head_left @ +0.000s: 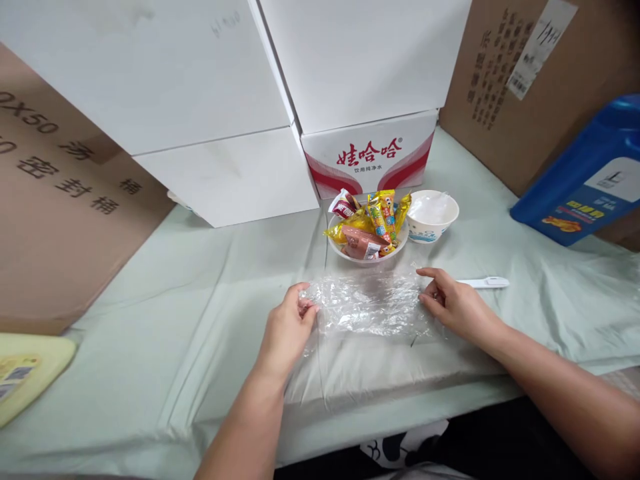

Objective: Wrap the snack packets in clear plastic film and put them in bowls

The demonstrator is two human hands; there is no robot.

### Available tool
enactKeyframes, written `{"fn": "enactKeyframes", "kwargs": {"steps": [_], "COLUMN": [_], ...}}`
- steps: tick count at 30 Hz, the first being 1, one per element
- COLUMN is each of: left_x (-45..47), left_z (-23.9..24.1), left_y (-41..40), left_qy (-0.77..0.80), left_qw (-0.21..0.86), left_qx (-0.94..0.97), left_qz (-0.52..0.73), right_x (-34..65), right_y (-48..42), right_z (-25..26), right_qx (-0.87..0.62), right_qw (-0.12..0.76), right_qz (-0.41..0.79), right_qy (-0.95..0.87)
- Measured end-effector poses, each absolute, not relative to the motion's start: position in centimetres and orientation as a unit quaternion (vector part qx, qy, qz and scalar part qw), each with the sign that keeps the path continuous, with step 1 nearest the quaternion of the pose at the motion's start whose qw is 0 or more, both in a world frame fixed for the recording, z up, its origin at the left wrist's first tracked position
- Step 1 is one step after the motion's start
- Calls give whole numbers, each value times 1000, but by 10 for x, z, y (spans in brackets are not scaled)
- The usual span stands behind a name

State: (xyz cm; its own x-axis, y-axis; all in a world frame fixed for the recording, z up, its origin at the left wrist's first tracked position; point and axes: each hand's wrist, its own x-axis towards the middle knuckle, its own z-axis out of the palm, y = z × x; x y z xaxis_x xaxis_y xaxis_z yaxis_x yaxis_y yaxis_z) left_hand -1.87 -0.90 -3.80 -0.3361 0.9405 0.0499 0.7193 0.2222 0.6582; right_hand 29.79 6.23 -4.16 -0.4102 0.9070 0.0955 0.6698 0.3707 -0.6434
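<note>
A crinkled sheet of clear plastic wrap (pixel 370 305) lies flat on the pale green tablecloth (pixel 190 313). My left hand (pixel 287 330) pinches the sheet's left edge with curled fingers. My right hand (pixel 450 300) holds the sheet's right edge, index finger stretched out, the other fingers bent on the film. Just beyond the sheet stands a white bowl of wrapped snacks (pixel 367 230) in yellow, red and brown packets. An empty white bowl (pixel 433 215) stands to its right.
A white plastic utensil (pixel 485 283) lies right of my right hand. White cartons (pixel 210 100), one with red print (pixel 370 157), stand at the back. Brown cardboard boxes (pixel 55 200) flank both sides, a blue jug (pixel 585 177) leans at right, a yellow board (pixel 27 373) lies at left.
</note>
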Motion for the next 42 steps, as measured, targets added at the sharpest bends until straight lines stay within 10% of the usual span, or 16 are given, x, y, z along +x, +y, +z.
{"fn": "enactKeyframes", "kwargs": {"steps": [19,28,34,42], "left_x": [-40,-49,-59,-41], "left_z": [-7,-7,-12,7], "left_y": [-34,-28,-36,-31], "left_qy": [679,600,663,693], "left_qw": [404,494,452,389], "left_qx": [579,501,556,500], "left_qz": [199,381,215,345], "right_x": [294,291,290,290], "right_y": [52,46,45,46], "right_z": [-39,-45,-43,-44], "right_qx": [-487,-474,-467,-466], "right_qw": [56,30,23,29], "right_qz": [82,-10,-25,-26], "right_qy": [-868,-880,-884,-884]}}
